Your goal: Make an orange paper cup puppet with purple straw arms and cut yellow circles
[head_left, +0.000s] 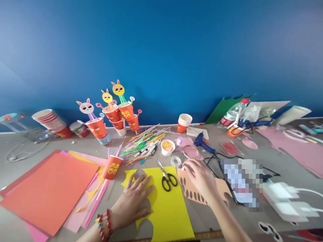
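Observation:
My left hand (135,198), with a red bead bracelet at the wrist, lies flat with fingers spread on a yellow sheet of paper (174,211) that has rounded bites cut from its left side. Black-handled scissors (167,176) rest near that sheet's top right, blades a little apart. Over a light orange sheet (193,193) with rows of oval holes, my right hand (199,174) is closed, thumb and fingers together. Something small and whitish shows at its fingertips; its kind cannot be made out. A roll of clear tape (176,161) sits just beyond those fingers.
Coloured sheets (50,198) and a red cup (112,167) are at left. Behind stand cup figures with rabbit heads (97,129) and a pile of straws (143,144). A blue glue gun (205,144), its cable, a phone (239,185) and white chargers (285,191) lie right.

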Demonstrator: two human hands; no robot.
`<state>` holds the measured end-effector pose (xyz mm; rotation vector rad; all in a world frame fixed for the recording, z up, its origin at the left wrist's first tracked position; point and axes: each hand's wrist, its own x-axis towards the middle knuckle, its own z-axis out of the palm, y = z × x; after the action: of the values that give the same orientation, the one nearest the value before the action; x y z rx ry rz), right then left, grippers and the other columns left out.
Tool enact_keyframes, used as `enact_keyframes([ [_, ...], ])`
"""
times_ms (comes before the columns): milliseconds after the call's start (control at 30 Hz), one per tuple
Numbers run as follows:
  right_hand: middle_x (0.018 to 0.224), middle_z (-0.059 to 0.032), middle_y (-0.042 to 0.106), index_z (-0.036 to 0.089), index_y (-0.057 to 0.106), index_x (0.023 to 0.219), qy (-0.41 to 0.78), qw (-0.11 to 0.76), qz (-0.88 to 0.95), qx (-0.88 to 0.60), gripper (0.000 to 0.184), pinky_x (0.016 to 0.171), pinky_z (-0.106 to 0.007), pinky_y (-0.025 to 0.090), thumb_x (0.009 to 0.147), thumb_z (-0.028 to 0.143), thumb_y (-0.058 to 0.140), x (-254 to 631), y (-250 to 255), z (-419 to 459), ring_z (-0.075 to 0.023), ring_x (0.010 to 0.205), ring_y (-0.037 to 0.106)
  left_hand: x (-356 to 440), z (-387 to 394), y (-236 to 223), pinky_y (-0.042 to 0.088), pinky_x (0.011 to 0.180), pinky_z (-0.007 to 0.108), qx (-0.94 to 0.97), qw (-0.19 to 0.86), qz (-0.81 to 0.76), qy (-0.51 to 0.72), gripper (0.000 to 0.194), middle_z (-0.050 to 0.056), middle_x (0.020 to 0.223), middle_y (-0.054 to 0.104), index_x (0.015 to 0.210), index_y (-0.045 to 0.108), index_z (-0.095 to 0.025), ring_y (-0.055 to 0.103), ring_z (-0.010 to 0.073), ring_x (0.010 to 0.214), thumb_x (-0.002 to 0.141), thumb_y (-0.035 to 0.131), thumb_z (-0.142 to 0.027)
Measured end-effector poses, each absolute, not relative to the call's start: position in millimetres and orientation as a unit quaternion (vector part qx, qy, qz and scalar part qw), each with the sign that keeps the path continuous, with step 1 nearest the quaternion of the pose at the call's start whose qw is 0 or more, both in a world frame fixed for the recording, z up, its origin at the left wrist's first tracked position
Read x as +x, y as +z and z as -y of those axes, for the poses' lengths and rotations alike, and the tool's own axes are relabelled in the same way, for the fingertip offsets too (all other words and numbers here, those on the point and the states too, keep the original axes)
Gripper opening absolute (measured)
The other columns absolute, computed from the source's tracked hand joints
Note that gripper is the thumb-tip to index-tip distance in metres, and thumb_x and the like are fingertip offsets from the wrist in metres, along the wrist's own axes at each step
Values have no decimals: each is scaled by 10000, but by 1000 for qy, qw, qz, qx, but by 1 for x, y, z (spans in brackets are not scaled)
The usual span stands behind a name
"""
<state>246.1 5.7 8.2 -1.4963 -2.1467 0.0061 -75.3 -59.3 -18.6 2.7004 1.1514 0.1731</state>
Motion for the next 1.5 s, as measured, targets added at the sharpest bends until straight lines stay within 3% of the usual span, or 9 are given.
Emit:
enact_keyframes([
  [167,1118,-105,687,199,642,1061,19,212,829,-517,205,838,-385,539,912,170,504,237,2,-16,-274,1005,650,-86,51,-9,215,1185,634,904,95,-409,83,584,93,1528,459,1440,445,-290,438,324,1385,894,619,-402],
  [267,1119,-103,671,210,645,1052,15,192,842,-504,215,803,-379,541,898,150,507,228,-6,-20,-272,985,645,-102,47,1,359,1140,552,856,73,-483,168,379,105,1397,593,1327,559,-243,548,289,1282,954,516,-291],
  [333,1094,-109,664,205,649,1002,1,189,844,-502,193,799,-383,534,905,144,494,226,-9,-23,-277,978,634,-111,48,6,470,1059,459,818,72,-524,229,318,113,1320,640,1261,597,-220,596,267,1220,967,476,-245],
  [433,1050,-111,652,201,647,930,-13,190,848,-494,185,806,-380,519,932,154,468,226,-10,-27,-278,972,609,-118,54,7,531,973,389,793,77,-540,270,281,113,1260,666,1205,619,-214,628,254,1165,966,472,-217],
  [1067,1168,-107,629,198,646,1023,-7,160,845,-510,228,863,-390,518,911,96,477,233,-2,-18,-279,1051,606,-111,51,-10,534,958,381,827,122,-506,214,229,99,1249,650,1114,649,-227,617,256,1148,968,473,-248],
  [1500,1019,-84,651,203,651,956,-27,155,843,-514,173,764,-348,507,886,82,549,231,-7,-41,-257,926,619,-110,51,-23,547,976,419,849,93,-492,169,263,68,1302,632,1202,605,-268,601,261,1183,955,514,-274],
])
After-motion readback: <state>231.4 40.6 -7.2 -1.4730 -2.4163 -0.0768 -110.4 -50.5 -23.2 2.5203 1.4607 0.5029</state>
